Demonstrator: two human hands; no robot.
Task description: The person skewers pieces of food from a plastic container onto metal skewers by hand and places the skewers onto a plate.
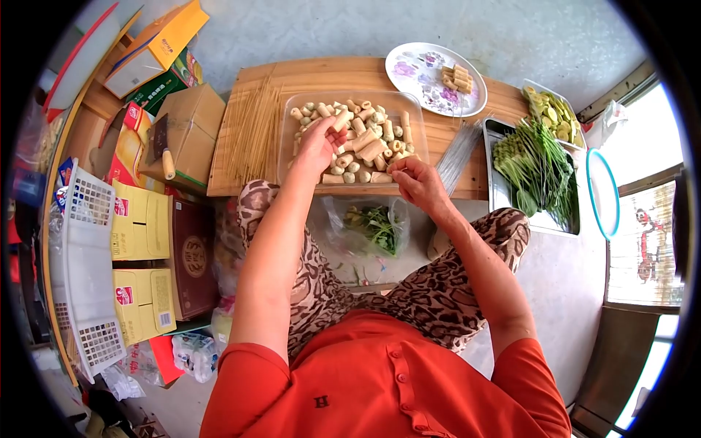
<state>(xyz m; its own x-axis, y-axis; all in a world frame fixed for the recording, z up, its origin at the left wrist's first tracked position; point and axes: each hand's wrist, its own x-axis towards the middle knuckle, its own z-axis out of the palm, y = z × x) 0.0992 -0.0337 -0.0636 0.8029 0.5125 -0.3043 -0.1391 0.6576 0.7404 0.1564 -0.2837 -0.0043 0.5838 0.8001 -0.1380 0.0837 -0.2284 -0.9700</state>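
Note:
Over the left part of a clear tub (pixel 287 120) is my left hand (pixel 321 144), its fingers closed round a pale tube-shaped piece (pixel 342 120). My right hand (pixel 418 181) is pinched at the tub's right front corner; what it holds, if anything, is too small to make out. Many short beige tubes and round pieces (pixel 372 150) fill the tub. Thin wooden skewers (pixel 252 139) lie left of it, and a bundle of thin grey sticks (pixel 460 155) lies to its right. A floral plate (pixel 410 69) behind carries several beige rolls (pixel 457 78).
On the right, a metal tray (pixel 499 193) holds leafy greens (pixel 537 164), with a tray of sliced vegetables (pixel 556 117) behind. A bag of greens (pixel 376 228) sits below the table's front edge. Boxes (pixel 140 219), a cleaver (pixel 162 146) and a white basket (pixel 87 270) stand left.

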